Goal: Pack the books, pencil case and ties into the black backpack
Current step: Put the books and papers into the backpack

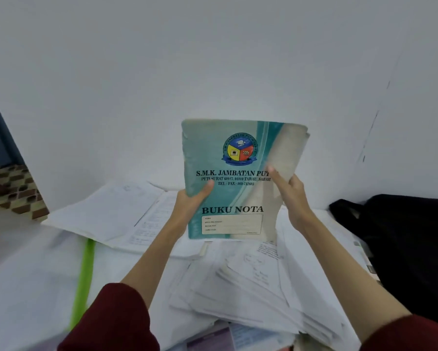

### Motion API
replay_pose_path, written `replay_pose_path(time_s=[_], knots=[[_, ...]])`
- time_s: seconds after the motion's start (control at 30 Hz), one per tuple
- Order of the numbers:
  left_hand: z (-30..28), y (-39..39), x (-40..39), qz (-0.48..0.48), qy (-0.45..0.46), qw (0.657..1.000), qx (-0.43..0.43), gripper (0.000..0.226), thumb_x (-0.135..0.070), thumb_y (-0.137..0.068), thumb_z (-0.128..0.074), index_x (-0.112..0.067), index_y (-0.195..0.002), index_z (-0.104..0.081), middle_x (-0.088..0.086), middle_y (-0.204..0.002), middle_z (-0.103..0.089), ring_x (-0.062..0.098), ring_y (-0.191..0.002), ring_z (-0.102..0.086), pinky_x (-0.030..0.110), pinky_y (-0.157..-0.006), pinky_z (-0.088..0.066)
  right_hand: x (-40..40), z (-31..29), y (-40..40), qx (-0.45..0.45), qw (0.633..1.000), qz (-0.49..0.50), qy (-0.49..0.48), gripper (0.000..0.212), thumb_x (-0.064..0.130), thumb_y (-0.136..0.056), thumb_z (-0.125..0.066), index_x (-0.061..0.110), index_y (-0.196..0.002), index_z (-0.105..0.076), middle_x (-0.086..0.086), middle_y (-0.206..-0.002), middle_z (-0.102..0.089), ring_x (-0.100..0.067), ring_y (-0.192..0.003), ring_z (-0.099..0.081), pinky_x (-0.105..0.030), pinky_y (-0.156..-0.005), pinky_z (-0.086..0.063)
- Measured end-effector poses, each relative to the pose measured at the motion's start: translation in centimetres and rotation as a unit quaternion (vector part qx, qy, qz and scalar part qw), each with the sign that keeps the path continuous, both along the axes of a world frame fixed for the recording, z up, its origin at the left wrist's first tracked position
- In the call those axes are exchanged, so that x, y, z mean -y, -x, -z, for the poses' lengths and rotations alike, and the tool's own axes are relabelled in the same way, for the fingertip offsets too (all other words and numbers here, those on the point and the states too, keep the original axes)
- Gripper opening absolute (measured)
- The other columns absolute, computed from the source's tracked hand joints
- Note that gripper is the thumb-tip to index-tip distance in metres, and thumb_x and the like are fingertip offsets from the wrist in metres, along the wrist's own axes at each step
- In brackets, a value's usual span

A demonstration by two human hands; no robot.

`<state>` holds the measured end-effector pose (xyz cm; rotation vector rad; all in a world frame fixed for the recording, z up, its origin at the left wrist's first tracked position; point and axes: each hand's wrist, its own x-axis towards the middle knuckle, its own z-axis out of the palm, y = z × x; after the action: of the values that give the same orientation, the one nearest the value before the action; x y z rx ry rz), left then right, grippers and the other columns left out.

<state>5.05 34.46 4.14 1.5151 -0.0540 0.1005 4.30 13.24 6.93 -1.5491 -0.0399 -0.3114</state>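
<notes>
A teal notebook (pixel 234 181) printed "S.M.K. JAMBATAN PUT…", "BUKU NOTA" is held upright above loose papers (pixel 251 282). The left hand (pixel 191 201) grips its lower left edge, thumb on the cover; the right hand (pixel 292 196) pinches the right edge. The black backpack (pixel 402 236) lies at right

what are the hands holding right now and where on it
Both hands hold one teal notebook upright. The left hand grips its left edge, thumb on the front cover; the right hand grips the right edge, by the page edges.
</notes>
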Motion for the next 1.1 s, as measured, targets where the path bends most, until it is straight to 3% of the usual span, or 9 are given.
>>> replay_pose_path(time_s=[0.2,0.33,0.5,0.6,0.7,0.8,0.87,0.93,1.1], knots=[[1.8,-0.1,-0.2,-0.01,0.013,1.0,0.005,0.04,-0.047,-0.066,-0.067,-0.026,-0.1,-0.063,-0.001,-0.094,-0.073,0.016,-0.087,-0.07,0.034,-0.079,-0.056,-0.4,0.2,0.2,0.029,0.999,0.03,0.005,0.043,0.041,-0.077,-0.072,0.02,-0.11,-0.054,0.0,-0.107,-0.066,-0.015,-0.096,-0.065,-0.03,-0.078,-0.054],[2.6,0.0,0.0,-0.005,0.002,1.0,-0.014,0.037,-0.052,-0.066,-0.065,-0.029,-0.095,-0.061,-0.002,-0.089,-0.072,0.018,-0.085,-0.07,0.035,-0.077,-0.055,-1.2,2.5,0.5,-0.011,0.997,0.061,0.047,0.055,0.058,-0.07,-0.069,0.023,-0.108,-0.05,0.005,-0.11,-0.063,-0.013,-0.102,-0.061,-0.033,-0.089,-0.051],[2.1,0.0,0.2,-0.035,0.014,0.999,-0.022,0.034,-0.047,-0.074,-0.068,-0.024,-0.098,-0.063,-0.002,-0.086,-0.072,0.018,-0.084,-0.07,0.032,-0.074,-0.056,-1.7,2.4,0.8,-0.001,0.993,0.068,0.095,0.046,0.042,-0.088,-0.061,0.013,-0.117,-0.041,0.005,-0.108,-0.057,-0.016,-0.103,-0.056,-0.033,-0.091,-0.045],[1.1,-0.3,1.0,-0.111,0.02,0.993,-0.021,0.038,-0.05,-0.072,-0.073,-0.015,-0.081,-0.061,0.009,-0.082,-0.069,0.026,-0.078,-0.067,0.037,-0.072,-0.055,-1.6,1.3,0.9,0.006,0.992,0.062,0.113,0.043,0.023,-0.096,-0.053,0.005,-0.13,-0.035,0.002,-0.107,-0.056,-0.022,-0.106,-0.056,-0.036,-0.094,-0.046],[-1.6,-0.2,2.4,-0.158,0.007,0.987,-0.018,0.051,-0.057,-0.066,-0.075,-0.012,-0.078,-0.055,0.012,-0.08,-0.062,0.025,-0.073,-0.059,0.041,-0.071,-0.053,-0.4,-1.1,1.9,0.048,0.992,0.044,0.109,0.022,0.014,-0.095,-0.053,0.012,-0.115,-0.047,0.005,-0.102,-0.06,-0.018,-0.098,-0.059,-0.027,-0.082,-0.05],[-4.5,1.0,3.9,-0.102,0.032,0.994,-0.016,0.072,-0.065,-0.056,-0.076,-0.011,-0.1,-0.061,0.011,-0.098,-0.07,0.029,-0.088,-0.068,0.046,-0.082,-0.056,3.2,-4.4,3.4,0.049,0.998,-0.003,0.046,0.018,0.021,-0.089,-0.063,0.02,-0.106,-0.058,0.006,-0.099,-0.067,-0.011,-0.087,-0.064,-0.021,-0.071,-0.054],[-6.0,2.1,6.3,-0.032,0.03,0.999,0.0,0.073,-0.065,-0.054,-0.075,-0.015,-0.107,-0.062,0.007,-0.098,-0.072,0.025,-0.09,-0.069,0.041,-0.082,-0.056,6.8,-5.8,4.9,0.011,1.0,-0.025,0.012,0.047,0.038,-0.075,-0.076,0.018,-0.114,-0.059,0.004,-0.104,-0.07,-0.011,-0.091,-0.067,-0.024,-0.076,-0.054],[-7.2,3.2,9.3,0.045,0.025,0.999,0.0,0.053,-0.054,-0.066,-0.074,-0.018,-0.104,-0.064,0.002,-0.092,-0.073,0.019,-0.084,-0.072,0.034,-0.074,-0.058,10.4,-6.5,6.7,-0.043,0.999,-0.026,-0.014,0.078,0.044,-0.063,-0.083,0.012,-0.127,-0.051,-0.003,-0.114,-0.069,-0.019,-0.1,-0.068,-0.032,-0.083,-0.056],[-7.0,4.4,19.7,0.188,-0.006,0.979,-0.077,0.044,-0.046,-0.077,-0.07,-0.014,-0.106,-0.065,0.007,-0.094,-0.074,0.019,-0.077,-0.072,0.03,-0.062,-0.059,20.3,-6.6,12.7,-0.064,0.998,0.02,-0.005,0.031,0.015,-0.084,-0.066,0.008,-0.114,-0.061,-0.009,-0.099,-0.073,-0.021,-0.082,-0.072,-0.03,-0.062,-0.058]])
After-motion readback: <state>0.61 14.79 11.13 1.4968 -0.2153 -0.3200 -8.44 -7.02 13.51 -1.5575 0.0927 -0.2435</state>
